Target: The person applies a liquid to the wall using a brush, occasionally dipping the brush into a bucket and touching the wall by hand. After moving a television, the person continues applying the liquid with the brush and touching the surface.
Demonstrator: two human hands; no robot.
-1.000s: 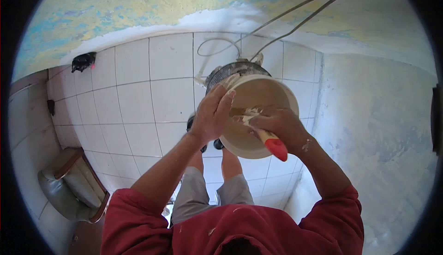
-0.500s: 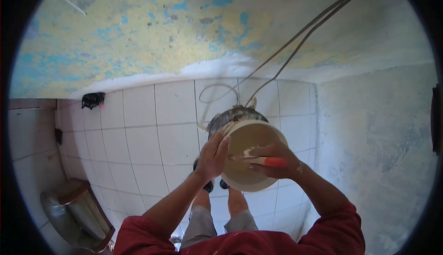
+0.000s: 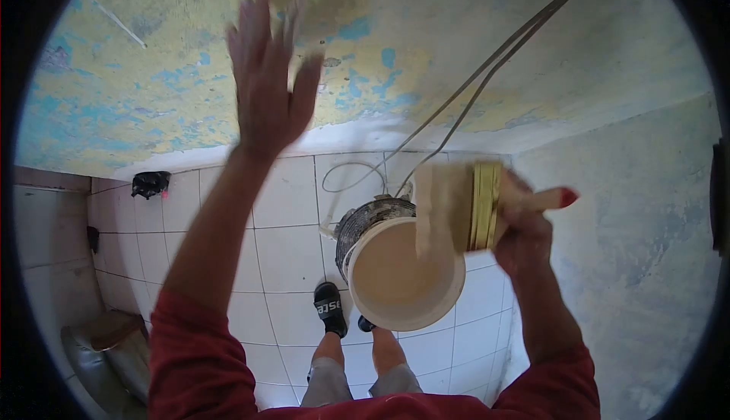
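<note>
Brush (image 3: 455, 207): above the bucket's right side in view, its long axis roughly sideways, broad bristles pointing left, red-tipped handle right.
Right hand (image 3: 525, 222): fingers closed around the brush at its handle.
Left hand (image 3: 268, 89): bare, blurred, fingers spread, raised before the peeling wall (image 3: 175, 108); whether it touches I cannot tell. It is well apart from the brush.
Bucket (image 3: 449, 294): below and left of the right hand, its mouth facing up, pale liquid (image 3: 395, 275) inside.
Drum (image 3: 353, 237): dark, just behind the bucket; whether it bears the bucket is unclear.
Cables (image 3: 487, 77): slanting up right from the drum, between the left hand and brush in view.
Surroundings: sandal (image 3: 329, 310) below the drum, bag (image 3: 150, 184) by the wall, chair (image 3: 114, 363) lower left.
</note>
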